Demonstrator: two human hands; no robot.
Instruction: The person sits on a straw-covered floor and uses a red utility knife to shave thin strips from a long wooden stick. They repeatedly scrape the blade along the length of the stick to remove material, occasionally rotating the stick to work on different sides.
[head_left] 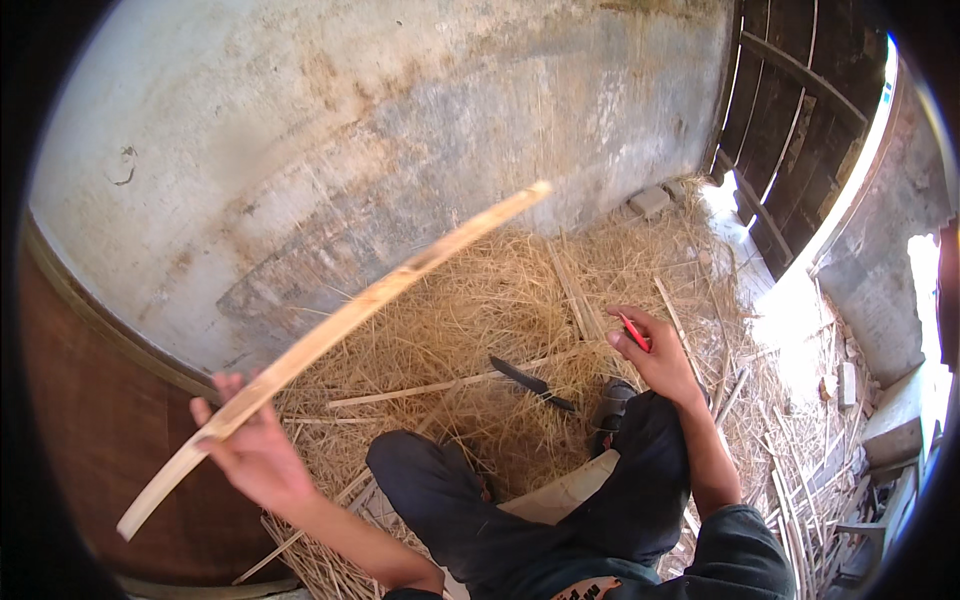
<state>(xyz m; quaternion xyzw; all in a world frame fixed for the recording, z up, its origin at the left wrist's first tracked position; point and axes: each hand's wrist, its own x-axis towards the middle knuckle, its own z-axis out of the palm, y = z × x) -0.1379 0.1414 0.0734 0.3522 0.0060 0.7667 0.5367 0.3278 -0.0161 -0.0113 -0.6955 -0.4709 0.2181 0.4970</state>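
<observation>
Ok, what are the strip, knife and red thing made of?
Strip: bamboo or wood, bare, judging by its pale tan surface with darker patches. Knife: probably metal, dark-finished, by its thin blade; handle unclear. Red thing: perhaps plastic, given its even, bright colour; too small to tell.

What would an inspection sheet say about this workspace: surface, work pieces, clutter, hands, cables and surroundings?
Surface: straw-like shavings spread underfoot
Job's things: long bamboo-like strip, raised at a slant; red pen-like tool; black-bladed knife lying on the shavings
Clutter: loose thin strips; pale block near the wall
Hands: left hand holds the long strip near its lower end; right hand holds the red tool
Cables: nothing seen
Surroundings: stained wall; dark planks at upper right
</observation>
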